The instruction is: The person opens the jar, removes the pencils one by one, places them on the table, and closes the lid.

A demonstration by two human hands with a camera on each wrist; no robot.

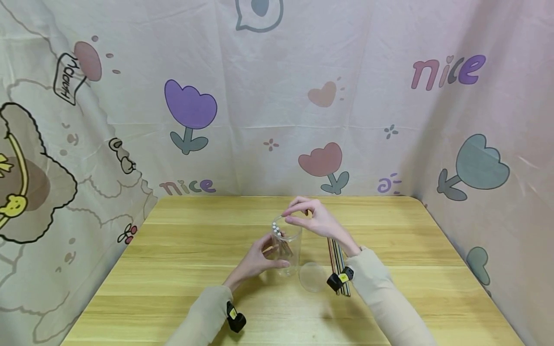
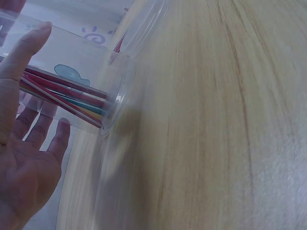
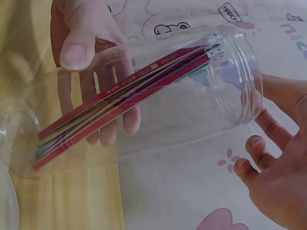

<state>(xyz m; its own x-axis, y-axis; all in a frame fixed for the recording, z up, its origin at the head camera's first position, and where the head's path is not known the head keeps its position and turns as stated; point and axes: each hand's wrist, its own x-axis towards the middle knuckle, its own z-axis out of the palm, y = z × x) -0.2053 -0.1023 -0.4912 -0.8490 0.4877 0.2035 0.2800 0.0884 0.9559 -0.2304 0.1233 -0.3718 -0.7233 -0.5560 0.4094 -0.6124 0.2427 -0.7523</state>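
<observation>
A clear plastic jar (image 1: 294, 250) stands on the table, with several pencils (image 3: 144, 88) leaning inside it, many of them red. Their pale ends rest by the rim on the left side. My left hand (image 1: 258, 259) holds the jar low on its wall, thumb on the near side and fingers behind. Up at the jar's mouth, my right hand (image 1: 318, 218) pinches the rim between thumb and forefinger; the exact contact is partly hidden. No pencil shows in that hand. Its other fingers curl loosely beside the jar in the right wrist view.
A round clear lid (image 1: 312, 277) lies flat just right of the jar. Further right, several loose pencils (image 1: 334, 257) lie side by side, partly under my right forearm. The wooden table (image 1: 182, 269) ends at a patterned cloth backdrop (image 1: 259, 96).
</observation>
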